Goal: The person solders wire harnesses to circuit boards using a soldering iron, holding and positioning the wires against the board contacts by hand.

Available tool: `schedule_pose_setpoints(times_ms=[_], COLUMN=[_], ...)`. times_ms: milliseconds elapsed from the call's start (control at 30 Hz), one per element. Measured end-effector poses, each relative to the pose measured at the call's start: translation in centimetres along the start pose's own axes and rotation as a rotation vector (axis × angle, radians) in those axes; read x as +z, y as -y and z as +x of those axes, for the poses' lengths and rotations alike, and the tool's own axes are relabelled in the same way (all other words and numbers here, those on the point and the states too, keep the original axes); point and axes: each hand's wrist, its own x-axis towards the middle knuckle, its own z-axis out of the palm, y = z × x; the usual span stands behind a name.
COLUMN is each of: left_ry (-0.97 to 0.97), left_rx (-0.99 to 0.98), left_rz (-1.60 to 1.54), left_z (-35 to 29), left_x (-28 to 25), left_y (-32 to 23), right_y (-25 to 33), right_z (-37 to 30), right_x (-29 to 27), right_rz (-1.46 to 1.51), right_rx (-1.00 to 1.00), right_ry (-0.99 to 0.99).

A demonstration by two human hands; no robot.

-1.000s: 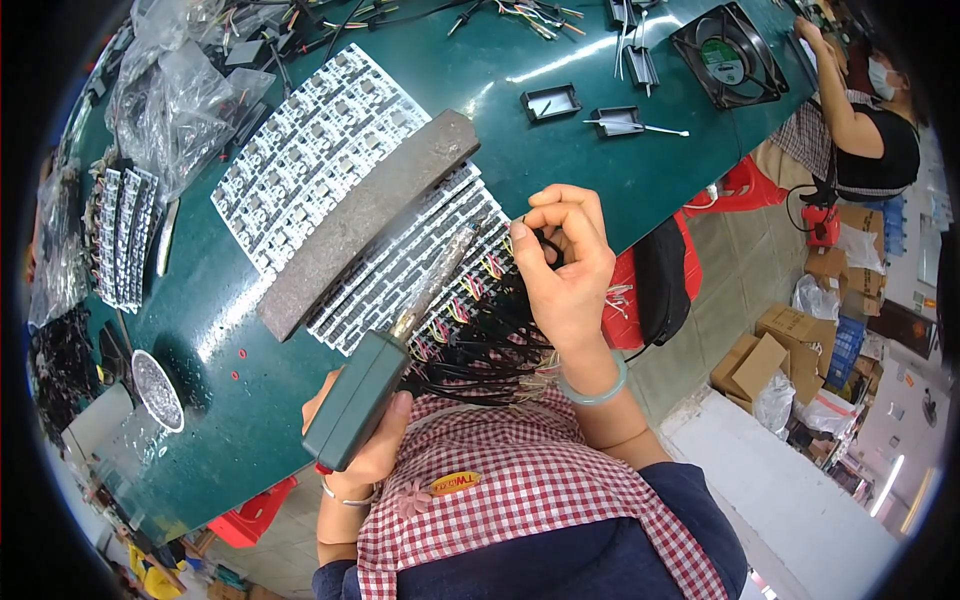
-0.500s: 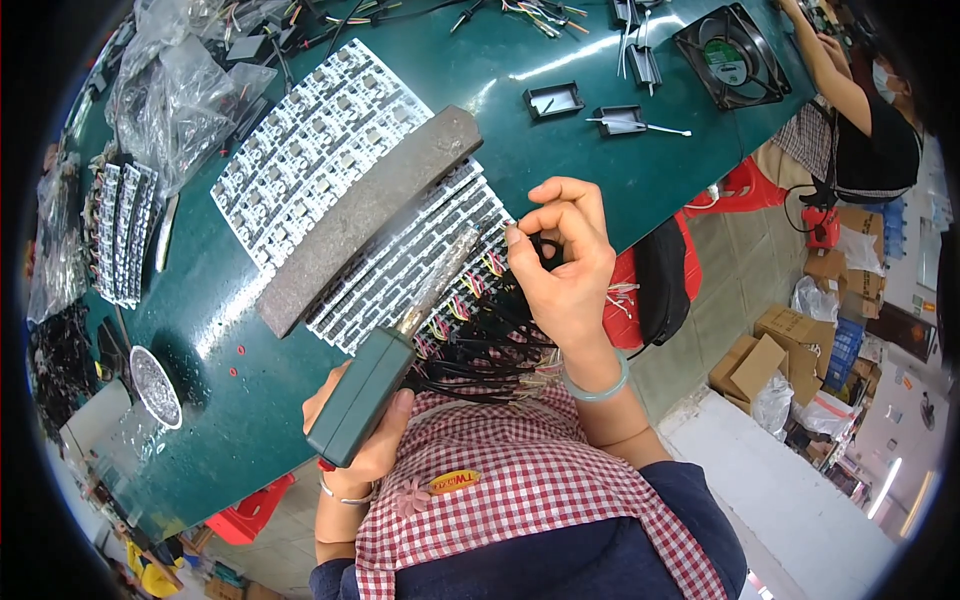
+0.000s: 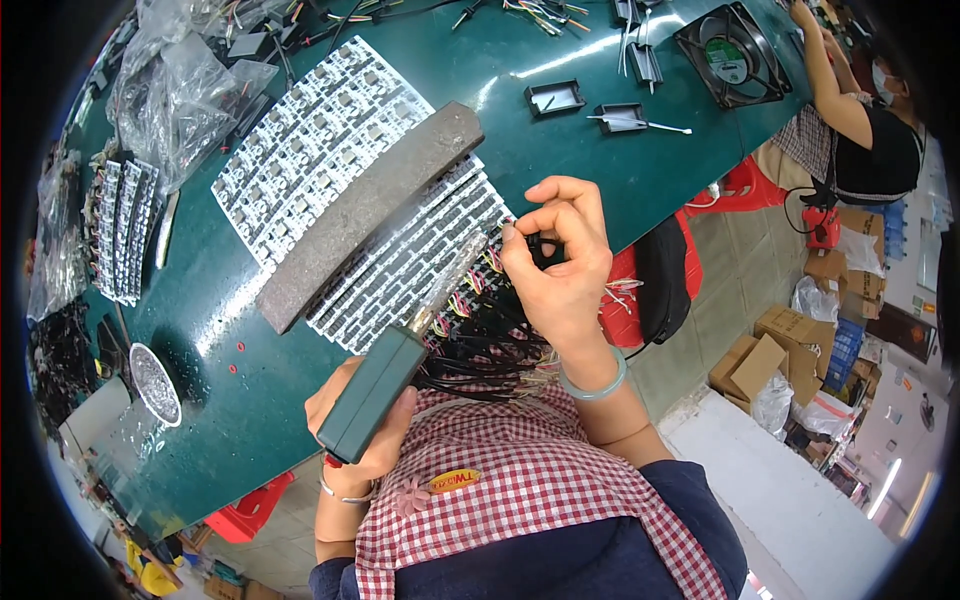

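My left hand is closed around the dark green body of a gun-shaped tool with a long, glossy metal barrel. The barrel reaches up and right over the near edge of white circuit boards, its tip close to my right fingertips. My right hand pinches thumb and forefinger at the boards' right corner, on what looks like a black wire partly hidden behind the fingers. Many black wires with coloured ends run from the boards toward my apron. A thick grey curved bar lies across the boards.
A shallow dish with silvery bits stands at left, beyond it another stack of board strips and plastic bags. Small black boxes and a black fan lie at the far right. Another person sits past the fan.
The tool in my left hand has shifted slightly right and upward, its tip nearer my right fingers. My right hand has moved a little left, still pinched.
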Motion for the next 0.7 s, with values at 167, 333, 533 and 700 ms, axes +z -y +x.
schedule_pose_setpoints(times_ms=[167, 333, 533, 700], left_ry=[-0.007, 0.025, 0.049, 0.056], left_rx=[0.084, 0.095, 0.031, 0.049], left_rz=[0.041, 0.098, 0.080, 0.088], left_z=[1.1, 1.3, 1.5, 1.4], left_x=[0.1, -0.2, -0.3, -0.4], left_y=[-0.7, -1.3, -1.6, -1.4], right_y=[-0.1, -0.5, -0.5, -0.6], right_z=[0.1, 0.0, 0.0, 0.0], right_x=[0.2, 0.4, 0.5, 0.6], right_rz=[-0.008, -0.025, -0.054, -0.057], right_rx=[-0.014, -0.078, -0.099, -0.102], right_ry=[-0.004, -0.043, -0.045, -0.050])
